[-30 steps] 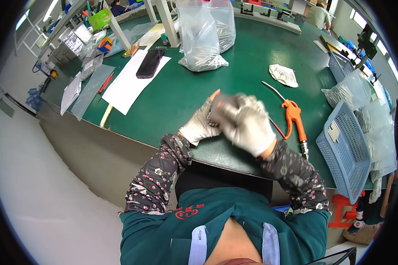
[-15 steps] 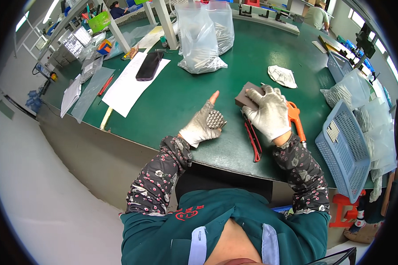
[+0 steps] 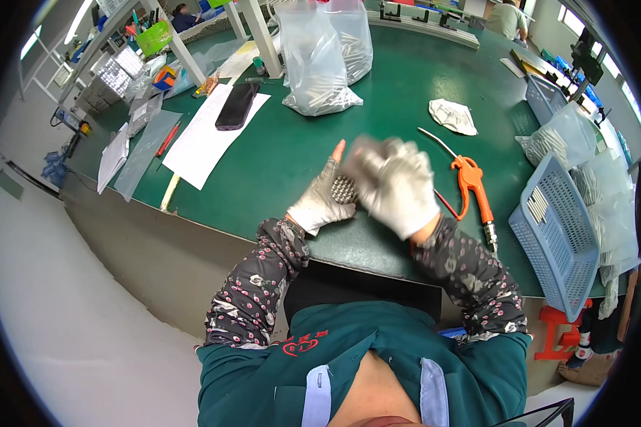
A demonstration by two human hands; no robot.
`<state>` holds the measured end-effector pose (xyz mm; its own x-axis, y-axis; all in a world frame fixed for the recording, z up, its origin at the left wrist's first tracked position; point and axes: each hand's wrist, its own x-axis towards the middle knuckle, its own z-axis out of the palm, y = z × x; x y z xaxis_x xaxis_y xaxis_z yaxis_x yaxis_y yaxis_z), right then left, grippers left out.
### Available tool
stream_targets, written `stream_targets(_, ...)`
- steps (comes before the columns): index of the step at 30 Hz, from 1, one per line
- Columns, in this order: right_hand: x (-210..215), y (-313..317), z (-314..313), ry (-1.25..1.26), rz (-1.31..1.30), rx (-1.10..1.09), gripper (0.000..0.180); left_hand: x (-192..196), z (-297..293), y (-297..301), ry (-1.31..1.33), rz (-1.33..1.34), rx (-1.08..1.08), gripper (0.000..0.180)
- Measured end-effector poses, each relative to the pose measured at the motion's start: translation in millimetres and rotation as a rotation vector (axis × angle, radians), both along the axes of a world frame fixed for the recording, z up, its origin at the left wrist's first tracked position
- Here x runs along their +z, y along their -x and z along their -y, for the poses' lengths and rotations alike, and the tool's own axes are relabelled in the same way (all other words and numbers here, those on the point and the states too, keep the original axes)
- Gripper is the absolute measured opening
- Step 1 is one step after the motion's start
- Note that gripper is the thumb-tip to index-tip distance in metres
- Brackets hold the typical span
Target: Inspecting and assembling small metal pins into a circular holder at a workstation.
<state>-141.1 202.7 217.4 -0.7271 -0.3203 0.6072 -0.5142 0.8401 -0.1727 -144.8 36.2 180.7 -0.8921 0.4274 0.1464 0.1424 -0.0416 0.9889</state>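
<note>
My left hand [image 3: 319, 199], in a pale fingertip-less work glove, is closed round a bundle of thin metal pins [image 3: 343, 190], their ends facing up. My right hand [image 3: 402, 188], gloved the same way, grips a grey-brown block [image 3: 357, 155]. Motion blurs this block, which sits right by the bundle's upper side; whether it touches the pin ends I cannot tell. Beneath my right hand lies a red-handled tool [image 3: 445, 204], mostly hidden. To the right of that hand rests an orange air blow gun [image 3: 470, 181] with a bent metal nozzle.
Clear plastic bags of metal pins [image 3: 320, 99] stand at the far middle. A crumpled white cloth [image 3: 452, 116] lies beyond the blow gun. At right, a blue basket [image 3: 573, 242] holds a few pins. On the left are a phone [image 3: 237, 107], paper [image 3: 206, 153] and a red pen [image 3: 167, 139].
My right hand has lifted the block off the table and brought it left to the pin bundle. This uncovers the blow gun and covers most of the red-handled tool. My left hand stays nearly still.
</note>
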Motion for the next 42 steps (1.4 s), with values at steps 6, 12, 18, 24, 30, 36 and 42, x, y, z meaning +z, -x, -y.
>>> stream_targets(6,-5.6,-4.2,7.5,0.058,-0.033,0.155,0.019,-11.5,2.2,4.0,-0.005,-0.118,0.011,0.107)
stream_targets(12,1.2,28.7,-26.5,-0.088,0.031,-0.2,0.028,-13.4,6.6,0.5,0.035,0.109,0.015,0.106)
stream_targets(18,-10.3,32.0,-50.0,-0.208,0.078,-0.305,0.043,-17.3,3.0,3.7,0.089,-0.023,0.015,0.108)
stream_targets(24,-18.4,8.6,-4.5,0.197,0.703,0.255,0.046,-21.7,7.2,5.0,-0.033,0.082,-0.033,0.111)
stream_targets(30,-46.9,11.7,6.1,0.384,0.772,0.365,0.052,-36.4,23.2,8.5,0.215,-0.117,0.063,0.12)
stream_targets(36,-49.3,8.0,15.7,0.479,0.832,0.46,0.051,-43.6,37.4,9.8,0.502,-0.252,0.118,0.113)
stream_targets(42,-69.9,11.5,17.0,0.597,0.721,0.477,0.044,-34.6,32.3,6.9,0.4,-0.147,0.073,0.103)
